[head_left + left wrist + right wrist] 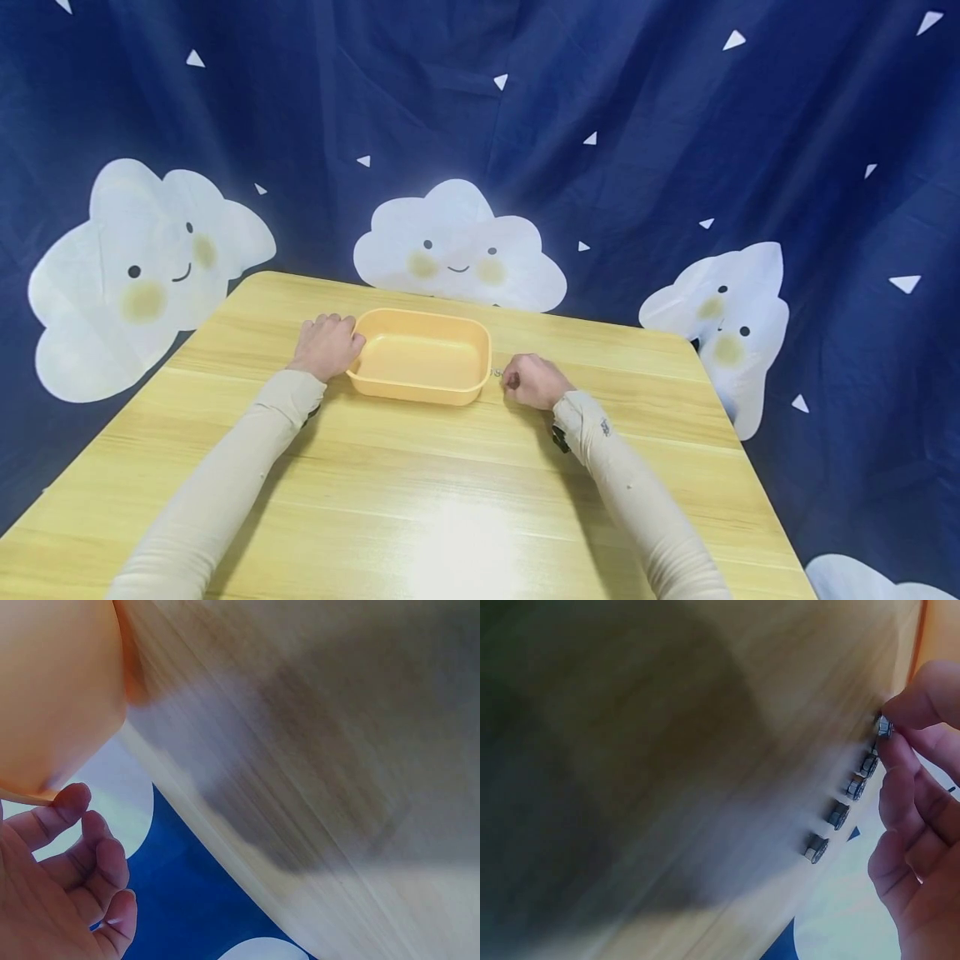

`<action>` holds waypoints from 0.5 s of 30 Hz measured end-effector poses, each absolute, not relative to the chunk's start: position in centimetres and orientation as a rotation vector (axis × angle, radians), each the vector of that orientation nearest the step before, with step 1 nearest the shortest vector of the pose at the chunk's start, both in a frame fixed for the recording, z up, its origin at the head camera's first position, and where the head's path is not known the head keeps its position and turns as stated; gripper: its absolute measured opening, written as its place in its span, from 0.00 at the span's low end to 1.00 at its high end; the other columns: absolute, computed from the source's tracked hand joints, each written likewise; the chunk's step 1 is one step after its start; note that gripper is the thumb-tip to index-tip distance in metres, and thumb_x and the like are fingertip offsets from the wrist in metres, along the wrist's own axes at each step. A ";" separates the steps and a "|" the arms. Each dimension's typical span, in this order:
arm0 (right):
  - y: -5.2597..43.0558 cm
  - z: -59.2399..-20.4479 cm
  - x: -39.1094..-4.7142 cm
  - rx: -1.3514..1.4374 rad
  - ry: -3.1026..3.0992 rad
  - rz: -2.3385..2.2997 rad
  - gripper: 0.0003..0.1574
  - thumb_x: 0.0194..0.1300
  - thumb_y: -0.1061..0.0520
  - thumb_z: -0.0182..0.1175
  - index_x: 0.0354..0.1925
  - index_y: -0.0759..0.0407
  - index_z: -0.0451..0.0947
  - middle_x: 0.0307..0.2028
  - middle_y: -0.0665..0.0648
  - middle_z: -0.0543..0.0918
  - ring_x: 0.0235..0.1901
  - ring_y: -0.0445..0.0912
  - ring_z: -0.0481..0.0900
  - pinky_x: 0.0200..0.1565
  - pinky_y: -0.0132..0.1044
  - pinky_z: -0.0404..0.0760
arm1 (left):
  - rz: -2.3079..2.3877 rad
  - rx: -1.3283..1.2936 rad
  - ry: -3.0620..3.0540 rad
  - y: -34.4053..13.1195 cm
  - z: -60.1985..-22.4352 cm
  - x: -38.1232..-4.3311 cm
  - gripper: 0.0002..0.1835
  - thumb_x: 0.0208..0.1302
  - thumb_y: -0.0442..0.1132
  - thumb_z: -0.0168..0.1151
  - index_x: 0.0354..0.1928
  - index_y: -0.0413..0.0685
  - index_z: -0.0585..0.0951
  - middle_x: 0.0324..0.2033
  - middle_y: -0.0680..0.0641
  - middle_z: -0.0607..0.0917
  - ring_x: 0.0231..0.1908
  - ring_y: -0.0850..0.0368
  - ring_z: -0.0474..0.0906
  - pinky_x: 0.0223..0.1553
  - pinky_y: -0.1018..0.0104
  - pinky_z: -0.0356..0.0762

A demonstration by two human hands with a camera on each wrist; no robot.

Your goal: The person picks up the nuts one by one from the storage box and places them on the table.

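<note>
An orange-yellow plastic container [420, 396] stands on the table. My left hand [326, 346] grips its left end, with the thumb over the rim; in the left wrist view the fingers [71, 802] curl by the rim. Just right of the container, my right hand [536, 382] is low over the tabletop. In the right wrist view its thumb and index finger pinch a small metal flange nut [885, 726]. Several similar nuts, among them a nearer one [817, 848], lie in a row beside that hand. From the head view the row is mostly hidden behind the fingers.
The wood-grain table [420, 475] has its far edge just beyond the container. A dark blue curtain [480, 108] with smiling white clouds hangs behind it. Bright light reflects off the tabletop near the front.
</note>
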State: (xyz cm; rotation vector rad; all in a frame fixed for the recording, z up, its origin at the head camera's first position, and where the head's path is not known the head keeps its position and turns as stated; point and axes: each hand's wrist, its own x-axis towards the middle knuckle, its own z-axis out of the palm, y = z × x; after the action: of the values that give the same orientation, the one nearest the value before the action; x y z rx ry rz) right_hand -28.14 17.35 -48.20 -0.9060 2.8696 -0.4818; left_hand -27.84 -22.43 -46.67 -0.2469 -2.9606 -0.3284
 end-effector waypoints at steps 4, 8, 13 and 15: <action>17.4 -48.1 -28.1 -0.918 2.871 -0.472 0.10 0.53 0.62 0.68 0.25 0.45 0.87 0.28 0.43 0.85 0.33 0.39 0.79 0.43 0.38 0.82 | -0.331 -0.244 -2.967 -22.4 -46.6 -27.8 0.19 0.71 0.45 0.42 0.39 0.38 0.79 0.38 0.33 0.83 0.44 0.32 0.79 0.47 0.36 0.72; 17.3 -48.0 -28.1 -0.923 2.877 -0.456 0.11 0.52 0.62 0.68 0.23 0.44 0.85 0.27 0.43 0.84 0.34 0.40 0.79 0.43 0.39 0.82 | -0.336 -0.244 -2.974 -22.3 -46.5 -27.8 0.19 0.71 0.45 0.42 0.39 0.38 0.79 0.38 0.34 0.83 0.44 0.32 0.79 0.47 0.37 0.72; 17.3 -48.1 -28.2 -0.936 2.871 -0.450 0.13 0.51 0.63 0.65 0.20 0.43 0.82 0.25 0.45 0.83 0.32 0.40 0.77 0.40 0.37 0.78 | -0.331 -0.245 -2.969 -22.2 -46.6 -27.9 0.19 0.71 0.45 0.42 0.38 0.39 0.78 0.37 0.34 0.83 0.44 0.33 0.79 0.46 0.38 0.72; 17.3 -48.1 -28.2 -0.939 2.868 -0.446 0.13 0.51 0.63 0.64 0.20 0.43 0.82 0.26 0.47 0.84 0.32 0.40 0.76 0.39 0.36 0.78 | -0.320 -0.247 -2.970 -22.2 -46.7 -27.9 0.19 0.71 0.46 0.42 0.38 0.39 0.78 0.37 0.34 0.83 0.43 0.33 0.79 0.46 0.38 0.72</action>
State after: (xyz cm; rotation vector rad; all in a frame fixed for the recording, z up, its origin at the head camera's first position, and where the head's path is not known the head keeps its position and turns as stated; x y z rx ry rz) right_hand -28.19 17.33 -48.15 -0.9393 2.8681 -0.4455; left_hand -27.94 -22.25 -46.66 -0.2469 -2.9701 -0.3202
